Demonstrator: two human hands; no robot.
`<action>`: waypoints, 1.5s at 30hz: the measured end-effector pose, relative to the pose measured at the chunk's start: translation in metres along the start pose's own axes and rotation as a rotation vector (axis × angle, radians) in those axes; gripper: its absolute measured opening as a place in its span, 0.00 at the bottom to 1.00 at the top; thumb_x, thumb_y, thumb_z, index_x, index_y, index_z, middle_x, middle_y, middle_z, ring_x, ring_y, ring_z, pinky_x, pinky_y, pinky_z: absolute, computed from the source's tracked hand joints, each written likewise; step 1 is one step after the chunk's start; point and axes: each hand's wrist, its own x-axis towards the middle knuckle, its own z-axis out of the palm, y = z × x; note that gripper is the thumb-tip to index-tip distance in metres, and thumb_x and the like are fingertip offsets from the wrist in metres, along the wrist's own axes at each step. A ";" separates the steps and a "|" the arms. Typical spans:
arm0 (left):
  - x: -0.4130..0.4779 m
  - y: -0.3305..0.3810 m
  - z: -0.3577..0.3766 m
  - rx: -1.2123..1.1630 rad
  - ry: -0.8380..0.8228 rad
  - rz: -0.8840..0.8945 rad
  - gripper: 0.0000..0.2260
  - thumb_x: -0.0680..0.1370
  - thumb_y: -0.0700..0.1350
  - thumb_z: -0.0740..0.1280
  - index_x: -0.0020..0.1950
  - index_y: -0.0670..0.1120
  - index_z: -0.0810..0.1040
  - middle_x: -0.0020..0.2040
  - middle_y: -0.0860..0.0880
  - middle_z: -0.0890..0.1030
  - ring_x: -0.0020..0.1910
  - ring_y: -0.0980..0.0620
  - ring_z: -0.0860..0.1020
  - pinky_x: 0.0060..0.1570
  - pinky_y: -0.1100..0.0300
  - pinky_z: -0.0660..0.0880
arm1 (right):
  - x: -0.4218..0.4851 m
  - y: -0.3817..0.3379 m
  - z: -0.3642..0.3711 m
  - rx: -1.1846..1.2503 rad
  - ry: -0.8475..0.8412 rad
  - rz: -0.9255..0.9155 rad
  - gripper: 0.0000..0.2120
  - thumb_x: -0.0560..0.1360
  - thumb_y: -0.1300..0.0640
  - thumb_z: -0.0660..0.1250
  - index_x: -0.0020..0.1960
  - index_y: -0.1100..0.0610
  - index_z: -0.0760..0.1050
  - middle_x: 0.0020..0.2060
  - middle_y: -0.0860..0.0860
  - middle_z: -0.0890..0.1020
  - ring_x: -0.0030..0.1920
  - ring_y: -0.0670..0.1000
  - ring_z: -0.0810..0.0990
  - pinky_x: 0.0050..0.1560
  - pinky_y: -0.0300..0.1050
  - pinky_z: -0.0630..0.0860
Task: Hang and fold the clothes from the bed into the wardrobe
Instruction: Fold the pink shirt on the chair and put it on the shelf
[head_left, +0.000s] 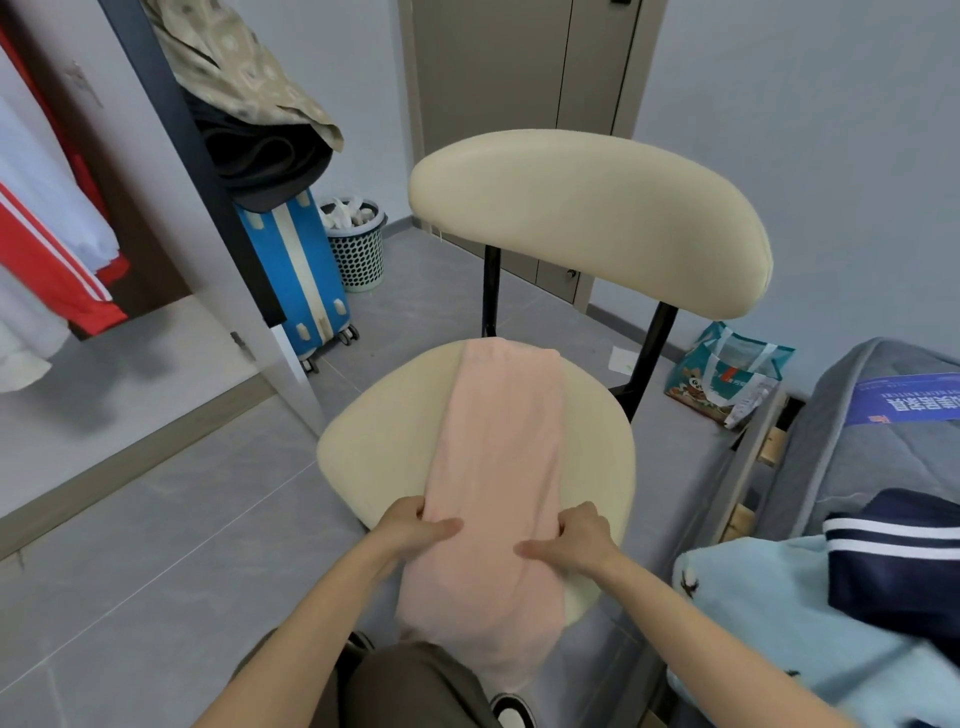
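Observation:
A pink garment, folded into a long strip, lies across the cream chair seat and hangs over the seat's front edge toward my legs. My left hand grips its left edge at the front of the seat, thumb on top. My right hand grips the right edge in the same way. On the bed at the right lie a light blue garment and a navy garment with white stripes. The open wardrobe at the left holds a hanging red and white jacket.
The chair's cream backrest stands ahead. A blue suitcase with dark and patterned clothes piled on top, and a mesh bin, stand by the wardrobe door. A printed bag sits on the floor by the bed. A grey door is behind.

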 end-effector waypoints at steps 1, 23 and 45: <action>-0.003 -0.001 -0.002 -0.021 0.005 0.016 0.21 0.74 0.45 0.73 0.65 0.40 0.74 0.58 0.46 0.79 0.49 0.53 0.77 0.36 0.73 0.72 | -0.003 0.001 -0.001 0.041 -0.005 -0.018 0.19 0.67 0.40 0.74 0.37 0.55 0.73 0.48 0.52 0.74 0.55 0.56 0.76 0.47 0.42 0.71; -0.129 0.101 -0.066 0.433 0.387 0.801 0.10 0.71 0.50 0.75 0.48 0.53 0.77 0.52 0.55 0.70 0.51 0.58 0.69 0.51 0.69 0.64 | -0.139 -0.042 -0.148 0.007 0.572 -0.776 0.08 0.78 0.57 0.66 0.57 0.56 0.77 0.49 0.51 0.73 0.49 0.50 0.71 0.47 0.37 0.64; -0.057 0.116 -0.030 0.241 0.170 0.570 0.12 0.77 0.48 0.69 0.51 0.42 0.70 0.44 0.43 0.82 0.34 0.46 0.84 0.38 0.47 0.81 | -0.058 -0.035 -0.154 0.142 0.295 -0.367 0.10 0.77 0.52 0.65 0.43 0.52 0.65 0.32 0.52 0.83 0.32 0.54 0.84 0.36 0.47 0.79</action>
